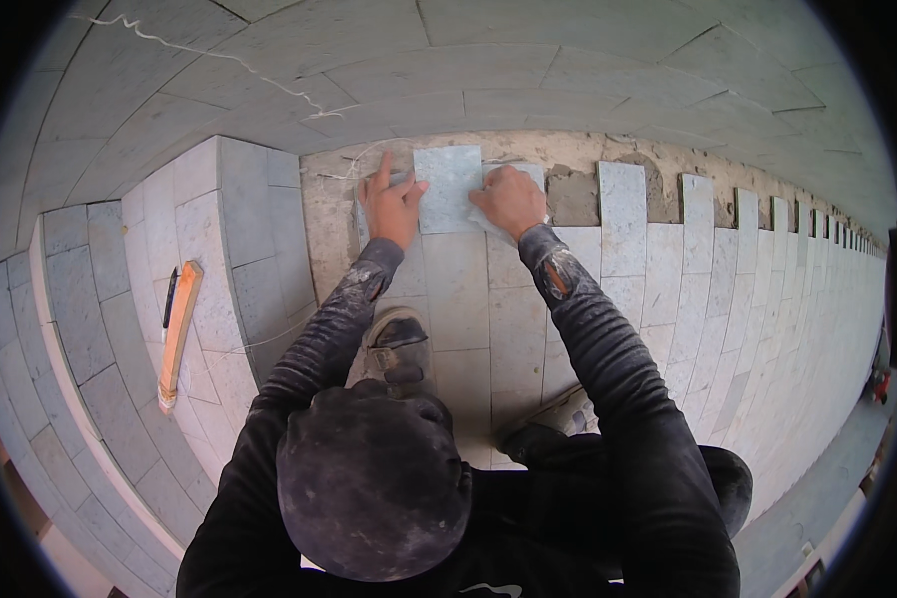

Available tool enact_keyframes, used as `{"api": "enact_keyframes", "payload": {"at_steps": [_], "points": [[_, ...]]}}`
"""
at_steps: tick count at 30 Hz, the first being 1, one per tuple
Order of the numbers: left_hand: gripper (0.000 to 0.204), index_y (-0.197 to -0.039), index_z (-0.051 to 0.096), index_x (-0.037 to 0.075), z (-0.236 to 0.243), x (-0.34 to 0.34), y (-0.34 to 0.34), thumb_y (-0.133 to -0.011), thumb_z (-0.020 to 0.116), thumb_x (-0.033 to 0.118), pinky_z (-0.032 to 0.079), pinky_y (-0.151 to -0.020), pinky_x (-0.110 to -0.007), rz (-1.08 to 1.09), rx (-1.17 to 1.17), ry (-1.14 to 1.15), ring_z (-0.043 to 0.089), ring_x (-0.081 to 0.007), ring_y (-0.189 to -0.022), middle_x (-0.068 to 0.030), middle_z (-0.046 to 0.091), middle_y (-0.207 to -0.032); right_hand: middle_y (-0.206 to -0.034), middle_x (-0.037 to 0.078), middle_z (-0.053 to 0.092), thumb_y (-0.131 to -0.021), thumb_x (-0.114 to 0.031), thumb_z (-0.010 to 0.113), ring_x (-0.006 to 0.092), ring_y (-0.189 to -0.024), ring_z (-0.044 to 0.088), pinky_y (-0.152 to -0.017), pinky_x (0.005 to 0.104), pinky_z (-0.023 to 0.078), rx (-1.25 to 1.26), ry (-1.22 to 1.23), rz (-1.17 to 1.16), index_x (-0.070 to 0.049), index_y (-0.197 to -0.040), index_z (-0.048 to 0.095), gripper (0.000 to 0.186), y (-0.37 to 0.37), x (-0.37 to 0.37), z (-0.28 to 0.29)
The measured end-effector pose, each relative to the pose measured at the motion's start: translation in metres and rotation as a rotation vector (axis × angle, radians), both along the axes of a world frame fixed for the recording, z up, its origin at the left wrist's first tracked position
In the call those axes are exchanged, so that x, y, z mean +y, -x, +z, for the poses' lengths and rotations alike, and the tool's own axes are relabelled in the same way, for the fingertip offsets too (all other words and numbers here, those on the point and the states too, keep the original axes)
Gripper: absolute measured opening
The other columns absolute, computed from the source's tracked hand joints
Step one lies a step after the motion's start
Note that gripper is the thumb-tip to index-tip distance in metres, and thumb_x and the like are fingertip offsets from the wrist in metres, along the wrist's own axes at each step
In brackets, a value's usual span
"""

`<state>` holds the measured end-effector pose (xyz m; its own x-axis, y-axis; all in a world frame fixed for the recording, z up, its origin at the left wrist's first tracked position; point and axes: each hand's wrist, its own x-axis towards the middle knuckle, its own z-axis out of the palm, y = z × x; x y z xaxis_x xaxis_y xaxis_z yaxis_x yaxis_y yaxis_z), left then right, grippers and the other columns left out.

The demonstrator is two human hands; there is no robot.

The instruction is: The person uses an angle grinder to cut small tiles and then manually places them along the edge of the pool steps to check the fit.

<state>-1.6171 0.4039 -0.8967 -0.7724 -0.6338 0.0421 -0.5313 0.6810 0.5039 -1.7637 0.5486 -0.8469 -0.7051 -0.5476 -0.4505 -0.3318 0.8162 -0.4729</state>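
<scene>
A pale grey-blue stone tile [448, 189] lies between my hands at the far end of the paving, against the bare mortar strip. At its left edge is my left hand [393, 204], index finger stretched out and away from the thumb, which reaches the tile's edge. My right hand [512, 199] is closed at the tile's right edge, its thumb side against the tile; what its fingers hold is hidden. Part of another tile [530, 173] shows behind the right hand. A thin pale string [361, 159] runs near my left hand.
Mortar patches [572, 197] alternate with protruding tiles [622, 214] along the row to the right. A grey block wall [488, 70] rises beyond. Left stands a tiled step [204, 229] bearing a wooden stick [179, 329] and a slim black tool [169, 297]. My shoe [399, 344] rests on the paving.
</scene>
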Motion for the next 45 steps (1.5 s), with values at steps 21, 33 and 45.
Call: {"api": "enact_keyframes", "payload": {"at_steps": [21,33,45], "points": [[0.030,-0.100,0.068,-0.002,0.030,0.037,-0.003,-0.091,0.068,0.026,0.046,-0.078,-0.033,0.276,0.169,-0.466,0.060,-0.0182,-0.085,-0.0098,0.068,-0.094,-0.068,0.011,0.068,-0.067,-0.037,0.079,0.0236,-0.066,0.062,-0.067,0.0355,0.049,-0.434,0.264,-0.028,-0.004,-0.074,0.075,0.034,0.024,0.026,-0.014],[0.029,-0.100,0.065,-0.003,-0.004,0.091,-0.085,-0.092,0.067,0.024,0.048,-0.070,-0.030,0.257,0.108,-0.754,0.062,-0.0143,-0.074,-0.0099,0.068,-0.081,-0.068,0.008,0.064,-0.083,-0.042,0.074,0.0145,-0.068,0.055,-0.067,0.0322,0.045,-0.575,0.164,0.143,0.000,-0.084,0.075,0.042,0.032,0.061,-0.018],[0.021,-0.097,0.065,-0.001,0.006,0.125,-0.098,-0.091,0.068,0.019,0.048,-0.066,-0.031,0.066,-0.063,-0.704,0.058,-0.0163,-0.069,-0.0090,0.066,-0.078,-0.102,0.008,0.068,-0.095,-0.011,0.058,0.0139,-0.087,0.065,-0.078,0.0264,0.053,-0.928,0.524,-0.355,0.004,-0.118,0.064,0.028,0.043,0.058,-0.005]]}}
